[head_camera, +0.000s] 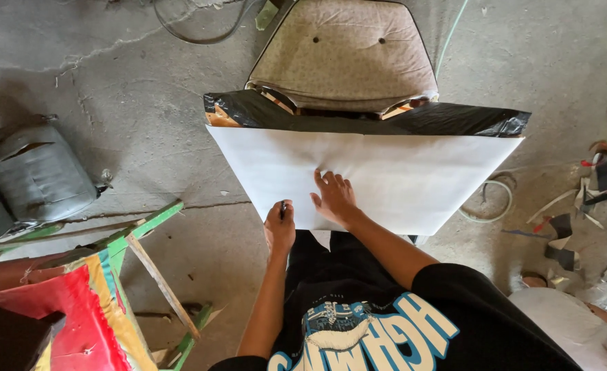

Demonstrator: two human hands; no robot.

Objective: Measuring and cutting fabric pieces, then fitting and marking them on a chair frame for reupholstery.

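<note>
White sheet point(386, 172) over a black-wrapped board point(454, 120), spreading toward twelve o'clock from both hands, right hand point(334, 199) open flat on it, left hand point(279, 227) at eight o'clock, closed around a dark pen point(283, 208) at the near edge, cushioned chair point(345, 51) beyond.

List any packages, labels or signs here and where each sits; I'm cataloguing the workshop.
White sheet: blank trapezoid over a board, under the right hand lying flat; the left hand pinches a dark pen at its near edge.
Black plastic wrap: glossy strip along the board's far edge.
Painted panel: lower left, red, yellow and blue, beside green wooden slats.
</note>
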